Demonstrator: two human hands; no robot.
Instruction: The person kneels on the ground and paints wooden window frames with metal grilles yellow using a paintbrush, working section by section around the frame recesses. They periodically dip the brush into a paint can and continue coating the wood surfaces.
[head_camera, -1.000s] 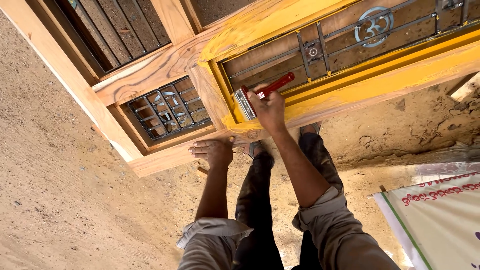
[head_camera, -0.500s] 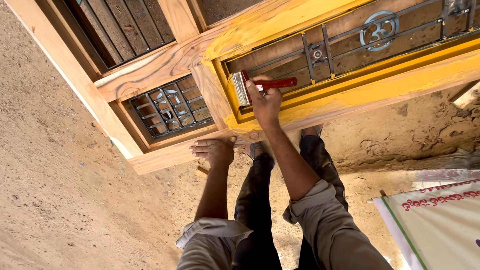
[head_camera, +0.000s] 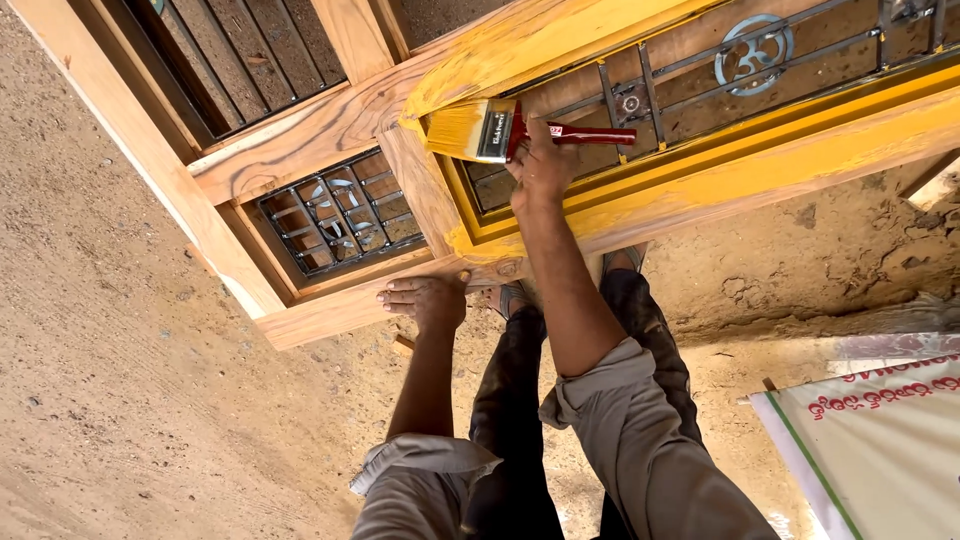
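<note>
Head view: since half a second ago your brush (head_camera: 487, 131) has travelled left along the wooden frame (head_camera: 330, 125), off the inner edge of the yellow opening and onto the upright between the two grilles. Your right hand (head_camera: 541, 170) is closed around the red handle, bristles loaded yellow and pressed at the boundary of wet paint and bare wood. Your left hand (head_camera: 427, 299) lies flat and open on the frame's near rail, holding nothing. Risk, as a judgement: a loaded brush this near the small metal grille (head_camera: 335, 215) could smear the bars, and the left fingers sit close to wet yellow. The frame rests tilted over sandy ground (head_camera: 120, 380); a white printed sheet (head_camera: 880, 440) lies at right.
</note>
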